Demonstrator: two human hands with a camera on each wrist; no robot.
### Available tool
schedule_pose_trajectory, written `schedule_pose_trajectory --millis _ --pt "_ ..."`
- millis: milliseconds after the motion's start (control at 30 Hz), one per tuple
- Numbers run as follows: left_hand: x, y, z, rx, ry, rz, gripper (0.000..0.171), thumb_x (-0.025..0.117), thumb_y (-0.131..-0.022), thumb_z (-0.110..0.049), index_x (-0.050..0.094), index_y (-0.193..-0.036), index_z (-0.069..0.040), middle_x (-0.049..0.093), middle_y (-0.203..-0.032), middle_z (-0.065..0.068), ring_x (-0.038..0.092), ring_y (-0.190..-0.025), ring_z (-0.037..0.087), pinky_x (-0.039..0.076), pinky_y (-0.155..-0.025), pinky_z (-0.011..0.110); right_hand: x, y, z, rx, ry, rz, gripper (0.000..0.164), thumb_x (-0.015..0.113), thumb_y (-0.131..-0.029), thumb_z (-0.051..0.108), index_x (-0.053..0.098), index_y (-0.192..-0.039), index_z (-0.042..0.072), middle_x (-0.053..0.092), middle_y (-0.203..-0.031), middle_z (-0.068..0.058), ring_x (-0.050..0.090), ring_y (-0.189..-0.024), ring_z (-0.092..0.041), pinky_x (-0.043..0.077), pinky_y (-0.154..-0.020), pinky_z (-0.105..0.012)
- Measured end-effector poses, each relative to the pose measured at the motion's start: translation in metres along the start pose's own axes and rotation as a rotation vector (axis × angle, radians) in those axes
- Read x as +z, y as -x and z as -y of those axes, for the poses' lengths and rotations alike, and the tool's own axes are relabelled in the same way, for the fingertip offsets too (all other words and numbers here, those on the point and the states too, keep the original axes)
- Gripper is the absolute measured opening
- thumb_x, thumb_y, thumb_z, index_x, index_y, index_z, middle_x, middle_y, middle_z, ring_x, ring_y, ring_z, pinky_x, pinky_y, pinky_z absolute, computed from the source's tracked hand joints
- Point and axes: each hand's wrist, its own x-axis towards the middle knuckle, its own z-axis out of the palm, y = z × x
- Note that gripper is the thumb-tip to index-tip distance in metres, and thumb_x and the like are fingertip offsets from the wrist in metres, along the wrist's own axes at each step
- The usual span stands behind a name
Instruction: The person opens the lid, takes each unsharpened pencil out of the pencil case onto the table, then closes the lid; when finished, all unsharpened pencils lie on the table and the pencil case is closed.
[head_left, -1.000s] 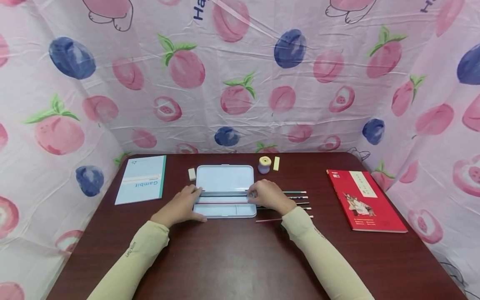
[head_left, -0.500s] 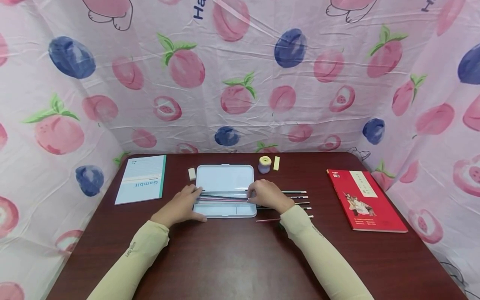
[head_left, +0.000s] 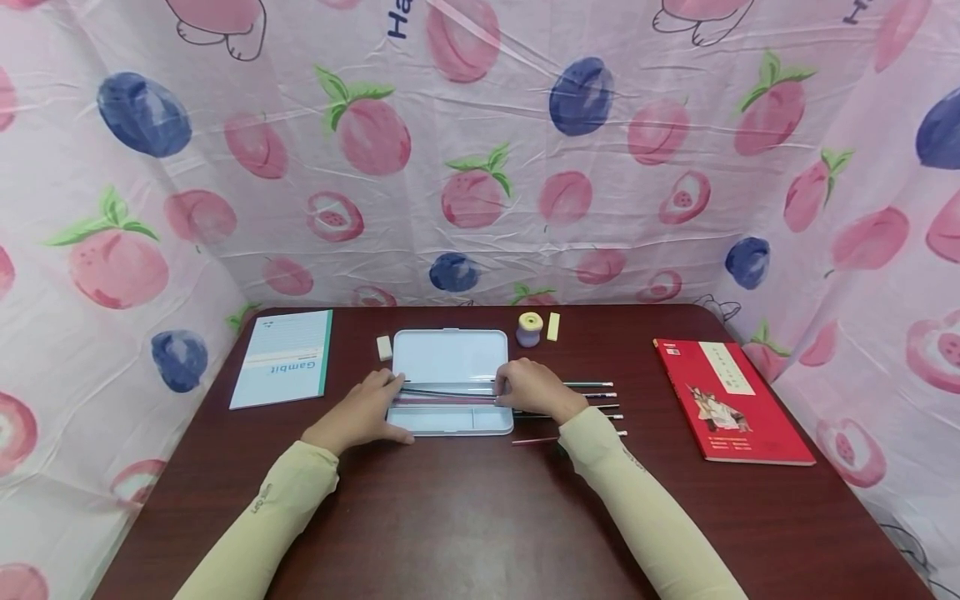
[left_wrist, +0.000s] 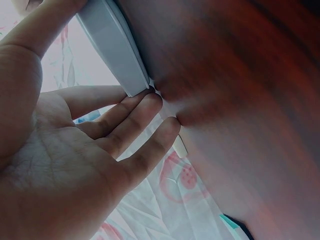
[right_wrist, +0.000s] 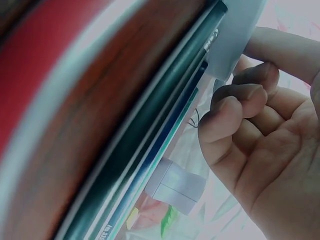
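An open light-blue pencil case lies on the dark wooden table, lid tipped back. My left hand holds its left end, thumb at the front corner and fingers at the side; the left wrist view shows the fingertips against the case's end. My right hand is at the right end with curled fingers, pinching a dark pencil that slants across the inside. A pinkish pencil lies alongside it. Thumb and index tips are hidden behind the case wall in the right wrist view.
Several pencils lie right of the case, partly under the right hand, with a reddish pencil nearer. Behind stand a purple-and-yellow sharpener and yellow block. A white eraser, blue notebook and red book lie around.
Inside the case the pencils have shifted: the dark one now slants and the pinkish one has moved back toward it. Both hands stay nearly in place.
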Motion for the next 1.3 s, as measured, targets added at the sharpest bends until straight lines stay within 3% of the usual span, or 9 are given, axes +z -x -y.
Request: schedule_pose_trajectory --millis 567,800,1067,1300 --pt "0.001 0.000 0.000 -0.025 0.018 0.010 0.108 0.094 -0.080 -0.046 0.042 -0.161 0.001 0.044 -0.161 0.025 0.043 -0.147 0.040 0.037 -0.125 0.060 0.000 0.007 -0.001 -0.094 0.064 -0.065 0.011 0.085 -0.092 0.020 0.077 -0.084 0.018 0.070 -0.076 0.005 0.058 -0.068 -0.007 0.053 -0.068 -0.030" --pt "0.000 0.001 -0.001 -0.027 0.029 0.014 0.108 0.094 -0.080 -0.046 0.041 -0.162 0.000 0.044 -0.161 0.024 0.043 -0.148 0.039 0.037 -0.126 0.059 -0.002 0.016 -0.004 -0.140 0.091 -0.113 0.010 0.083 -0.092 0.017 0.077 -0.085 0.015 0.065 -0.071 0.005 0.051 -0.065 -0.006 0.049 -0.065 -0.029" --pt "0.000 0.001 0.000 -0.020 0.021 0.016 0.108 0.094 -0.080 -0.046 0.041 -0.162 0.001 0.045 -0.161 0.025 0.044 -0.145 0.039 0.038 -0.124 0.060 -0.002 0.032 -0.017 -0.178 0.016 -0.159 0.009 0.083 -0.093 0.016 0.076 -0.087 0.016 0.056 -0.066 0.009 0.044 -0.063 -0.003 0.043 -0.063 -0.024" --pt "0.001 0.000 0.001 -0.025 0.017 0.014 0.108 0.094 -0.080 -0.047 0.041 -0.162 0.001 0.044 -0.162 0.026 0.043 -0.147 0.041 0.037 -0.124 0.062 -0.010 0.050 -0.032 -0.168 -0.084 -0.126 0.009 0.080 -0.095 0.014 0.076 -0.089 0.018 0.052 -0.064 0.011 0.042 -0.057 -0.001 0.040 -0.059 -0.022"
